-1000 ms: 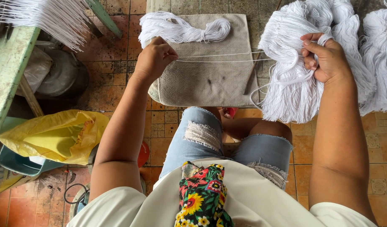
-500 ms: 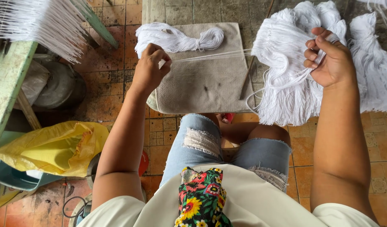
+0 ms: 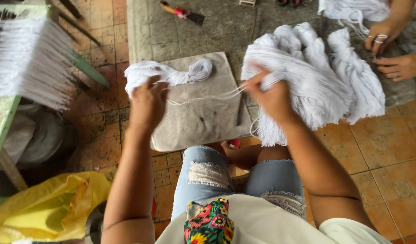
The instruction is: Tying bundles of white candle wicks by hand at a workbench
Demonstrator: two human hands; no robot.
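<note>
My left hand [image 3: 147, 104] is closed on the ends of a few white threads [image 3: 203, 97] over a grey cloth mat [image 3: 194, 124]. The threads stretch right to my right hand [image 3: 271, 95], which pinches them at the edge of a big pile of white yarn bundles [image 3: 316, 81]. A small tied white skein [image 3: 167, 74] lies on the mat's far edge, just beyond my left hand. Both hands are blurred by motion.
Another person's two hands [image 3: 389, 49] handle white yarn at the top right. White strands [image 3: 29, 58] hang from a green wooden frame [image 3: 2, 122] on the left. A yellow plastic bag [image 3: 40, 210] lies lower left. A brush [image 3: 183, 12] lies on the concrete.
The view has tipped and shifted, bringing another person's hands into sight. My right hand has moved left to the near edge of the yarn pile; my left hand still holds the threads.
</note>
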